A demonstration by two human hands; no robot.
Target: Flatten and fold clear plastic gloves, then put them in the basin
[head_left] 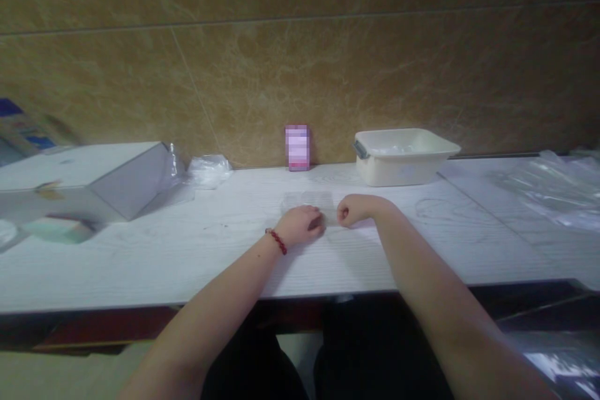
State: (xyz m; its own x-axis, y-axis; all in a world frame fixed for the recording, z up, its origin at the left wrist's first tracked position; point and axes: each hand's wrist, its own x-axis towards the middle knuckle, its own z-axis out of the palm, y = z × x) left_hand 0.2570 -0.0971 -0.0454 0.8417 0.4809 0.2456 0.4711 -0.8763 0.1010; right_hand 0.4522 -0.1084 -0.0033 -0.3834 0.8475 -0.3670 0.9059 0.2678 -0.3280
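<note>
A flat, see-through plastic piece, perhaps a small bag (307, 199), lies on the white table in front of me. My left hand (302, 224), with a red bead bracelet at the wrist, rests over its near left part. The fingers are bent a little and the thumb stands apart from them. At the right edge of the plastic, my right hand (355, 209) is curled closed with its fingers pressed together. Whether it pinches the plastic's edge or something smaller is hidden by the fingers.
A cream plastic tub (398, 167) with clear plastic inside stands behind my right hand. A phone (297, 149) leans on the tiled wall. To the left are a white box (107, 184) and crumpled clear bags (209, 171); more clear plastic (557, 184) lies far right.
</note>
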